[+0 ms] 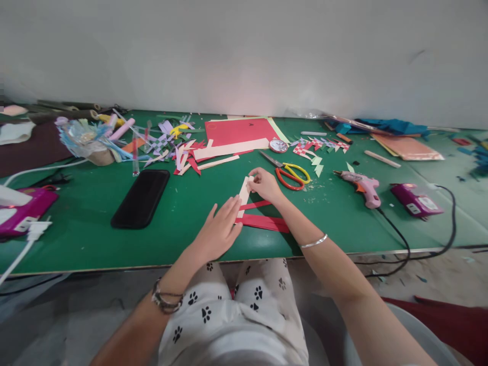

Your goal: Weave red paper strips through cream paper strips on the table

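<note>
Cream paper strips [244, 195] lie at a slant on the green table in front of me. My left hand [221, 229] rests flat on their lower left side, fingers stretched out. At their upper end my right hand [265, 185] pinches a cream strip between thumb and fingers. One red paper strip [256, 205] meets the cream strips from the right, just below my right hand. Several more red strips [267, 222] lie together nearer the table edge, their left ends by my left fingertips. Whether the red and cream strips are woven or only overlap, I cannot tell.
Scissors [287, 173] with red and yellow handles lie beyond my right hand. A black phone [141, 199] is at left. Rightward are a pink glue gun [362, 187] and a purple power strip [416, 200]. Red sheets [236, 132] and paper scraps [186, 157] lie toward the wall.
</note>
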A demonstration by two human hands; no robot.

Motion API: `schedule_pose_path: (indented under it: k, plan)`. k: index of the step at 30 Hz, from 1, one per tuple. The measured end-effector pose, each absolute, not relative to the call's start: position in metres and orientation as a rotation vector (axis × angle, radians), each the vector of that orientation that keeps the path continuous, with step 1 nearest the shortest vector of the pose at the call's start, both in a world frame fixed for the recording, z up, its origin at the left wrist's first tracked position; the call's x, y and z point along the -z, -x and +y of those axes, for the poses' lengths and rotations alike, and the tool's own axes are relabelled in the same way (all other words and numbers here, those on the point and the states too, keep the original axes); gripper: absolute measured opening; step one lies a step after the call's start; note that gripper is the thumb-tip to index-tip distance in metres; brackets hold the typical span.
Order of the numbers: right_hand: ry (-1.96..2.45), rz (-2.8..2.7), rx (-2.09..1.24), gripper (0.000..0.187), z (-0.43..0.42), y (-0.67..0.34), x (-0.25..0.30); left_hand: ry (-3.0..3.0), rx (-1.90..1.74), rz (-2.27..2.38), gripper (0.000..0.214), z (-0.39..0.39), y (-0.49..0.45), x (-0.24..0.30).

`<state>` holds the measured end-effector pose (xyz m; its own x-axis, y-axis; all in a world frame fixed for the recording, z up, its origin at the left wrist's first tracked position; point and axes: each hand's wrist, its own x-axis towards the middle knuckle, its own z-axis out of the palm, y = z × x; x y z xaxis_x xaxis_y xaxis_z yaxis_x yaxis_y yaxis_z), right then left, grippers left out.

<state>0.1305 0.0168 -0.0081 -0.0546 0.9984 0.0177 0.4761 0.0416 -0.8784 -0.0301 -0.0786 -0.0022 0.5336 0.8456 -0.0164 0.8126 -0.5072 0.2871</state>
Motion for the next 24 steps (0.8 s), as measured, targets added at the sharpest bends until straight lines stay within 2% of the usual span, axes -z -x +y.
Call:
schedule_pose_path:
  k: [5, 10, 15, 19, 24]
  plan:
    - [1.519, -1.672, -0.876, 0.017, 0.017, -0.132, 0.011, -2.588, -0.377, 1.264, 0.046, -0.074, 0.056, -0.009]
    - [1.562, -1.788, -0.768, 0.019, 0.016, -0.131, 0.007, -2.711, -0.322, 1.1, 0.044, -0.088, 0.061, -0.004]
    - [1.546, -1.991, -0.328, 0.014, 0.0, -0.139, -0.008, -2.85, -0.246, 1.03, 0.056, -0.101, 0.053, 0.008]
    - [1.563, -2.23, -0.247, 0.007, -0.025, -0.15, -0.016, -2.914, -0.271, 1.108, 0.066, -0.104, 0.05, 0.016]
    - [1.746, -2.358, -0.062, 0.015, -0.049, -0.146, -0.013, -2.905, -0.194, 1.185, 0.08, -0.105, 0.048, 0.019]
